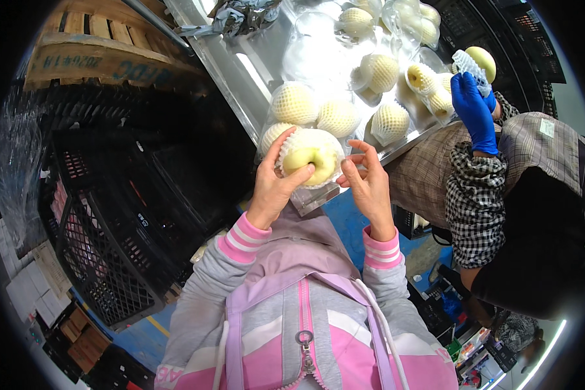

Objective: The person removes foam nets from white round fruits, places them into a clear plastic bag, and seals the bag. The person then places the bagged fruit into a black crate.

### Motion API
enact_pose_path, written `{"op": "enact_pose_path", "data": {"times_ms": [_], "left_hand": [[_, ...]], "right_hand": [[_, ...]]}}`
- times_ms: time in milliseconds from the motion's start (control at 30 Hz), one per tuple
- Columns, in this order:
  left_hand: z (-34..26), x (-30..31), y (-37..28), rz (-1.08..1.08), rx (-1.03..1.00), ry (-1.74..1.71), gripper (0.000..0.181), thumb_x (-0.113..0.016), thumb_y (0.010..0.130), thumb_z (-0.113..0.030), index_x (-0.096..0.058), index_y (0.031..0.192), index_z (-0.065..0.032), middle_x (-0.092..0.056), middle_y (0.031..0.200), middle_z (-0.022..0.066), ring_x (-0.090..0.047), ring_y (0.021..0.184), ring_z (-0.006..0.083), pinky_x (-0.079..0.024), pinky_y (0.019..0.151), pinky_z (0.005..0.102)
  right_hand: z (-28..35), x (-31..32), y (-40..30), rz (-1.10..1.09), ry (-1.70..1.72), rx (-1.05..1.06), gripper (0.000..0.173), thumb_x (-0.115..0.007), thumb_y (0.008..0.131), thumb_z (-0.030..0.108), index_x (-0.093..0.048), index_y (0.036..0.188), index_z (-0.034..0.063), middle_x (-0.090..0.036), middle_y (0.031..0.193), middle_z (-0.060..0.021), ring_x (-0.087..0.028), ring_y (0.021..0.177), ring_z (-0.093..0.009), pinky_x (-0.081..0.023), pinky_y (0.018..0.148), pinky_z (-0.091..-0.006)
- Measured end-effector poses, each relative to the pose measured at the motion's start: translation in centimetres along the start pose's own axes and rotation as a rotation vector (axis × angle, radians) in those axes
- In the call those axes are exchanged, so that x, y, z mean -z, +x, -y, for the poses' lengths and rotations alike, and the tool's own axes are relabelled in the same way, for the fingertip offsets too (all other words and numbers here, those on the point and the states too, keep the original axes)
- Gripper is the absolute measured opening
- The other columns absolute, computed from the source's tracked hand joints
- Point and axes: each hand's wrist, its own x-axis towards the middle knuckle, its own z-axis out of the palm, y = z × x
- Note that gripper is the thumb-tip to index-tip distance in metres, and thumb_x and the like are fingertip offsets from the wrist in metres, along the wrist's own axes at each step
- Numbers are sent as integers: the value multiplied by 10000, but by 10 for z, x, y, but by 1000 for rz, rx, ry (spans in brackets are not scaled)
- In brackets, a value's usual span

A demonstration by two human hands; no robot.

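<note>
My left hand point(279, 183) grips a yellow-green fruit point(317, 161), likely an apple or pear, in a white foam net sleeve. Its thumb lies by the stem hollow. Just to the right, my right hand point(365, 183) is empty, its fingers apart and curled near the sleeve. Beyond my hands, several fruits in foam nets point(295, 103) sit in clear plastic packs on a metal table point(253, 92). One netted fruit point(390, 123) lies near the table edge.
At the right, a co-worker's blue-gloved hand point(473, 109) is by a foam net and a bare fruit point(482, 63). Black plastic crates point(107, 253) stand at the left, below a wooden pallet point(112, 63). Crumpled plastic point(239, 17) lies on the table's far left.
</note>
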Motion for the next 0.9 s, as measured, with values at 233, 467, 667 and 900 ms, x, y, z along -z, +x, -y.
{"op": "enact_pose_path", "data": {"times_ms": [233, 467, 667, 900], "left_hand": [[12, 3, -2, 69, -286, 675, 750, -739, 704, -111, -409, 1377, -88, -534, 1193, 144, -597, 1000, 245, -483, 864, 322], [-10, -17, -7, 124, -396, 880, 946, -798, 648, -158, -276, 1435, -92, -487, 1268, 190, -580, 1069, 318, -496, 859, 387], [1, 32, 4, -70, -206, 530, 653, -699, 757, -29, -397, 1336, -29, -503, 1210, 122, -590, 940, 168, -493, 766, 252], [12, 64, 3, -178, -130, 522, 364, -647, 808, -13, -548, 1158, -25, -538, 1101, 68, -577, 831, 102, -475, 688, 220]], "right_hand": [[-43, 2, -2, 440, 662, -410, 705, -353, 939, 570, -330, 1362, 8, -550, 1197, -179, -666, 880, -262, -566, 720, -338], [-45, -18, -3, 307, 1256, -463, 719, -448, 896, 554, -318, 1379, 37, -467, 1298, -201, -550, 1101, -365, -522, 880, -462], [-47, 20, 10, 51, 668, -151, 688, -656, 803, 285, -334, 1351, 22, -495, 1250, -166, -567, 1082, -260, -498, 883, -363], [-37, 7, 27, 176, -671, 531, 797, -779, 569, 196, -433, 1282, 113, -487, 1166, -201, -524, 1028, -369, -467, 853, -422]]}}
